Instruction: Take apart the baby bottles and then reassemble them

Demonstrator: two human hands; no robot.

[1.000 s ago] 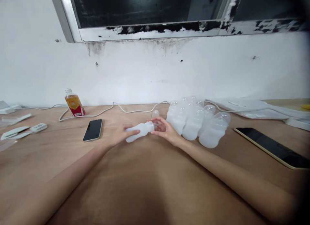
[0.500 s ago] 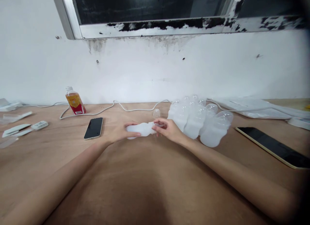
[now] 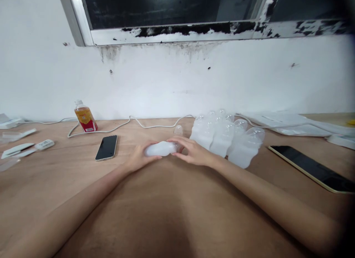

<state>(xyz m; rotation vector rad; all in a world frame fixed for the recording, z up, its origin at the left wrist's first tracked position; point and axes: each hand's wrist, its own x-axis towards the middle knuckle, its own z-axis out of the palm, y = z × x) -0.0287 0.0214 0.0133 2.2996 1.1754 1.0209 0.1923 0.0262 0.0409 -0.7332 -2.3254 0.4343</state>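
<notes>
Left hand [image 3: 140,154] and right hand [image 3: 194,150] — grip clamped on a frosted bottle [image 3: 160,149]; drink-bottle label [image 3: 86,120], red-and-orange — too small to read.

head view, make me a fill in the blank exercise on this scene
The right hand is at the clear end of a frosted white plastic bottle, whose body is in the ____.
The red-and-yellow plastic drink bottle has a ____ cap.
The long, gold-edged, black-screened device lies to the ____ of the clustered frosted white plastic bottles.
Missing words: left hand; white; right.
</notes>
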